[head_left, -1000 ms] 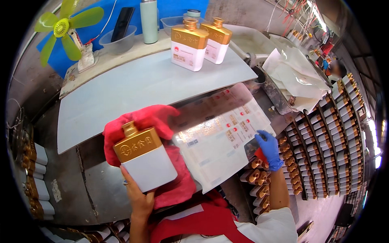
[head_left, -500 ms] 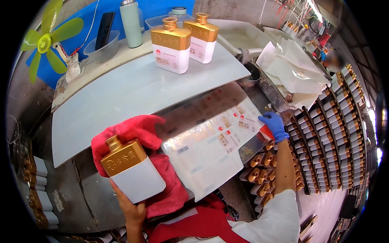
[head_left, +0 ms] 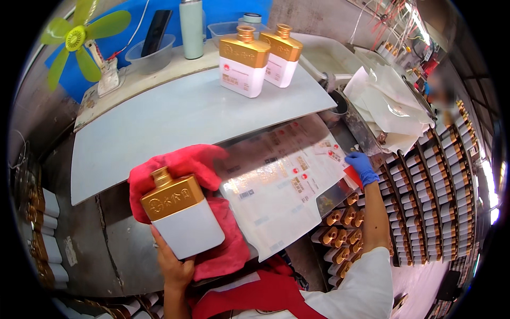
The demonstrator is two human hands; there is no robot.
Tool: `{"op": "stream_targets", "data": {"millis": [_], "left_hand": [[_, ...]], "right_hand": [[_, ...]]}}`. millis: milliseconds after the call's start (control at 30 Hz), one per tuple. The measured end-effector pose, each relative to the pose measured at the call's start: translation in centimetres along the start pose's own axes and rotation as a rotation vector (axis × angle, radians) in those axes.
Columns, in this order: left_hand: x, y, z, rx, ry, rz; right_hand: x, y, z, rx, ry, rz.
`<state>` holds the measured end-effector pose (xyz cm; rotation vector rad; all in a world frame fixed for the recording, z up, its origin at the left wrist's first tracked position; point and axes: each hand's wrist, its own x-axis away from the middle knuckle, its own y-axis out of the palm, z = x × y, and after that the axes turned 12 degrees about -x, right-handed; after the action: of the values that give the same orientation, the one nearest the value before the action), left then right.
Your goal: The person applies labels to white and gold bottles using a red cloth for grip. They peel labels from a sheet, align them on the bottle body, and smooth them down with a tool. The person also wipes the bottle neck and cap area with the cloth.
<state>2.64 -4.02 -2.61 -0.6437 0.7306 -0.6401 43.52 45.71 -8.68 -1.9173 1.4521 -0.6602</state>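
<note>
My bare left hand [head_left: 176, 266] grips the lower left side of a white bottle [head_left: 186, 229] with a gold shoulder and neck. The bottle leans left over a crumpled red cloth [head_left: 229, 229], and its white face carries no label. At the right, my right hand [head_left: 363, 169] wears a blue glove. Its fingers pinch the right edge of a sheet of printed decals [head_left: 276, 212], close to a small red-and-gold decal [head_left: 334, 154]. The fingertips partly hide what they hold. The sheet lies on a dark worktop beside the cloth.
Two labelled gold-and-white bottles [head_left: 243, 74] stand on a pale raised board [head_left: 154, 127]. Behind are a green fan [head_left: 75, 39], a flask [head_left: 192, 32] and a phone [head_left: 156, 33]. Paper sheets [head_left: 390, 101] lie in a tray at right, beyond racks of bottles [head_left: 433, 196].
The whole view has shifted slightly, so the scene sits farther right. The bottle in my left hand is tilted a little less. My right hand stays at the sheet's edge, where a decal has shifted slightly.
</note>
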Motion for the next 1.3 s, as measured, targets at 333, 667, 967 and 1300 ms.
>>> {"op": "stream_targets", "data": {"millis": [333, 667, 967, 1300], "left_hand": [[0.2, 0.0, -0.5, -0.029, 0.026, 0.006], [-0.8, -1.7, 0.2, -0.024, 0.099, 0.046], [-1.0, -3.4, 0.1, 0.314, -0.058, 0.068], [-3.0, -0.2, 0.3, 0.231, -0.181, 0.183]], "right_hand": [[8.4, -1.1, -12.2, 0.401, -0.31, 0.358], [18.7, 2.4, -27.8, 0.427, -0.591, -0.176], [24.2, 8.9, -41.4, -0.185, -0.339, -0.863], [23.7, 14.2, -38.8, -0.142, -0.536, -0.653]]}}
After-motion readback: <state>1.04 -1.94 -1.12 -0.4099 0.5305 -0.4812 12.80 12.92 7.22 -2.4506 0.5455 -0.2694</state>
